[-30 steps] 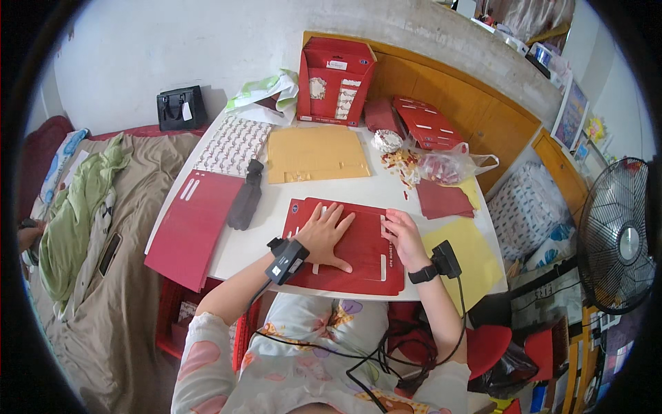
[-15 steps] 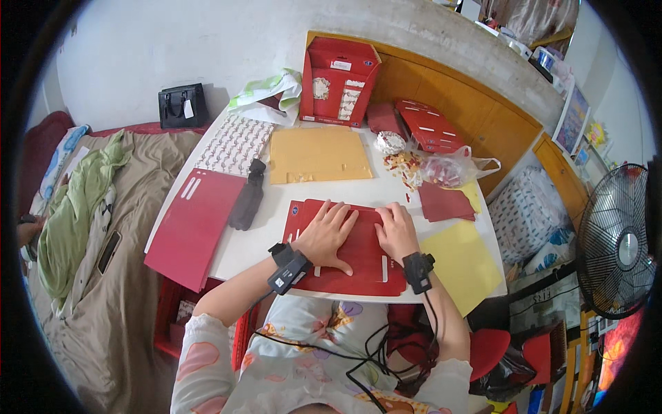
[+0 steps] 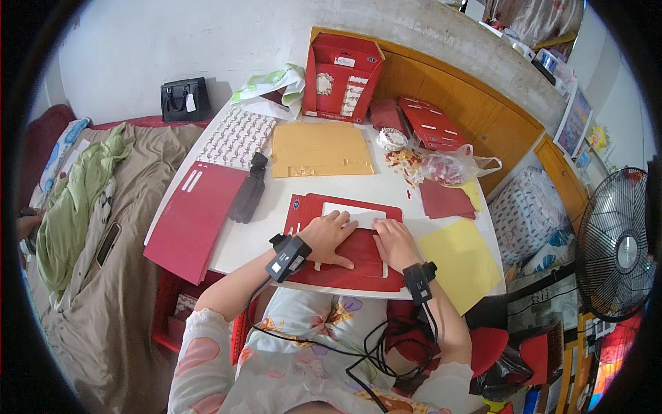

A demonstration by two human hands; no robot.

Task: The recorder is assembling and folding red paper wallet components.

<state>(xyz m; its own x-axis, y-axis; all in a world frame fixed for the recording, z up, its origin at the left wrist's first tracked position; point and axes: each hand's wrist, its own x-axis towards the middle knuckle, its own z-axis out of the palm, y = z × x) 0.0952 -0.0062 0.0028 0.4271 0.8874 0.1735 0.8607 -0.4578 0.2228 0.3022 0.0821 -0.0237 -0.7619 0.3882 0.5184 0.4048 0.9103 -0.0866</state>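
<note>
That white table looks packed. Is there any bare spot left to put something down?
Yes. A bare strip of the table runs between the gold card sheet and the red card under both hands. Another patch lies left of the left hand, by the dark glove. The far right, around the plastic bag, is crowded.

Both hands (image 3: 329,236) (image 3: 395,243) on folded card (image 3: 345,276) at table (image 3: 255,245) front edge; flat sheet (image 3: 321,148) behind, fan (image 3: 617,252) right.
</note>
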